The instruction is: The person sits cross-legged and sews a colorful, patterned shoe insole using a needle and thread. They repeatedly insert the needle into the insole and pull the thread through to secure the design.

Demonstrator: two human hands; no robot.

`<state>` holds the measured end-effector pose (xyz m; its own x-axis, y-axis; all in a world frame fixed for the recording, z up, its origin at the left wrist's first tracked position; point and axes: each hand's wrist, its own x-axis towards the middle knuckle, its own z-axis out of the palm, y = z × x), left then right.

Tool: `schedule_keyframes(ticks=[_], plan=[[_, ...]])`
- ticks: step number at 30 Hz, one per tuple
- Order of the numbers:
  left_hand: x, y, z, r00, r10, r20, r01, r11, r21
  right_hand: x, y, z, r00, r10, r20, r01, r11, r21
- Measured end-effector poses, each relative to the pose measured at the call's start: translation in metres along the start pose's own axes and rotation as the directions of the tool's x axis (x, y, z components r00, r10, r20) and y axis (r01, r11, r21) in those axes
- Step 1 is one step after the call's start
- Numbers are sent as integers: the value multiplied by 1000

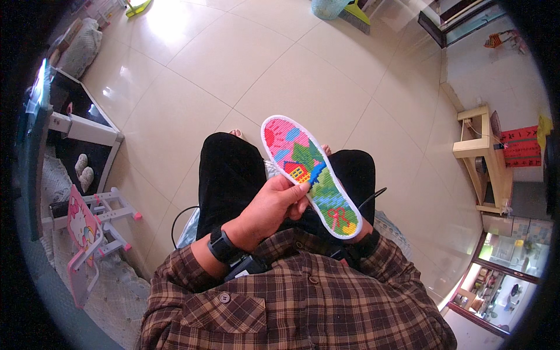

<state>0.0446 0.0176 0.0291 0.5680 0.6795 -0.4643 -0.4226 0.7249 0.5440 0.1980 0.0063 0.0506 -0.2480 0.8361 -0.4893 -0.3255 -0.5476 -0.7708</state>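
Note:
My left hand (280, 199) grips a cross-stitched insole (313, 175) by its near-left edge, thumb on top and fingers underneath. The insole has a white border and a stitched scene with a red sun, pink sky, a red-roofed yellow house, green hills and blue water. At its heel lies a red thread bow (337, 217); whether it is stitched down or loose I cannot tell. Behind the heel end, my right hand (363, 232) is mostly hidden, with only the part near the wrist showing. The insole is held above my lap, between black trouser legs (227, 175).
A pink-and-white folding child's chair (83, 227) stands at the left, near a black-and-white table frame (87, 127). Tiled floor (245, 65) spreads ahead. A wooden stool (477, 153) is by the right wall, and a green broom (355, 17) lies at the top beside a bluish bin (327, 8).

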Motion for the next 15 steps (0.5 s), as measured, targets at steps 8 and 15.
schedule_keyframes(ticks=[8, 15], plan=[[-1, 2, 1, 1000, -13, -15, 13, 1000, 8, 1, -1, 3, 992, -120, 38, 124, 988, -98], [0, 0, 3, 999, -34, -17, 34, 999, 16, 1, 0, -3, 997, -62, 39, 64, 995, -72]])
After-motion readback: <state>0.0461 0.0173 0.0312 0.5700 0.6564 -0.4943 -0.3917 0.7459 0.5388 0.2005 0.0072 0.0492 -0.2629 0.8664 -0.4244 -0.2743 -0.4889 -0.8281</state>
